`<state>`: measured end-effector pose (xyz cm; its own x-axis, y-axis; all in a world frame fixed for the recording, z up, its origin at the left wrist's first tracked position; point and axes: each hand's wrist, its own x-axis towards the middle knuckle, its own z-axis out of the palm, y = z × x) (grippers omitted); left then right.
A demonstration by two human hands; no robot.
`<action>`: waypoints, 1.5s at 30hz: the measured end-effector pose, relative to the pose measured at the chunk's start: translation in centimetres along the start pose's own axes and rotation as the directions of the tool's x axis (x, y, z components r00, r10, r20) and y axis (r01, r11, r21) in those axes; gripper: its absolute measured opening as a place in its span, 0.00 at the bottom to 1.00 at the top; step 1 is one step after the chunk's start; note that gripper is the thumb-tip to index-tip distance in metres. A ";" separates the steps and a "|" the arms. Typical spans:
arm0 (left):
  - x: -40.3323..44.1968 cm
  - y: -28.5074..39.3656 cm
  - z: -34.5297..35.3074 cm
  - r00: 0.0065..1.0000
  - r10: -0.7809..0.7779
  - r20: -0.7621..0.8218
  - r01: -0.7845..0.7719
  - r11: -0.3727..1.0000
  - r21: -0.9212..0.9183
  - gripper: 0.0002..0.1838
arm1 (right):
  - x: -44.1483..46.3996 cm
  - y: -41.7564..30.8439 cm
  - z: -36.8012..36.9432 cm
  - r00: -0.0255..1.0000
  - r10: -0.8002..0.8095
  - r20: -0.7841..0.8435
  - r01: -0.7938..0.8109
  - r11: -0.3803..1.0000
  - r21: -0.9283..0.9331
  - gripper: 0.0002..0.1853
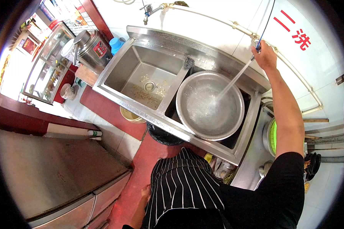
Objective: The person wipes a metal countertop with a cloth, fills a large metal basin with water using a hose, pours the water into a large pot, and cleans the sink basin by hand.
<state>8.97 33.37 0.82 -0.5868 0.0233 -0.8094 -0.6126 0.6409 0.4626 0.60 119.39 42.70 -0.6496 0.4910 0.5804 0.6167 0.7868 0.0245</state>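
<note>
A large round metal basin (195, 114) rests over the right compartment of the steel double sink (118, 93). My right hand (265, 57) is raised above the sink's back right edge, closed around a spray nozzle (257, 47) on a blue and black hose. From it a jet of water runs down into the basin. Low beside the striped apron hangs my left hand (146, 192), partly hidden, and its fingers cannot be made out. Small pale scraps lie round the drain (149, 86) in the left compartment. A dark scrubber (189, 62) sits on the divider.
A steel counter (57, 168) stands at the lower left. Left of the sink are a metal urn (93, 51) and a blue container (116, 45). A black-lined bin (164, 134) and a yellowish bucket (132, 115) stand below its front edge. Pipes (214, 17) cross the wall.
</note>
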 end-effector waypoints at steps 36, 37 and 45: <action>-3.2 6.9 -0.1 0.999 0.042 0.019 -0.045 0.982 0.185 0.19 | 0.2 0.6 -1.0 0.986 -0.048 0.163 0.048 0.999 0.004 0.24; -2.3 6.4 0.2 0.999 0.045 0.023 -0.049 0.980 0.192 0.19 | 0.3 0.7 -1.2 0.986 -0.039 0.163 0.040 0.999 -0.001 0.24; -7.4 16.7 2.4 0.965 -0.125 0.231 0.208 0.900 -0.382 0.19 | 0.3 1.5 -0.8 0.986 -0.064 0.153 0.051 0.994 0.093 0.24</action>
<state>4.30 45.75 13.67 -0.3679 0.1195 -0.9222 -0.8758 0.2886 0.3868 1.67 120.39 43.57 -0.7483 0.4907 0.4464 0.5391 0.8419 -0.0217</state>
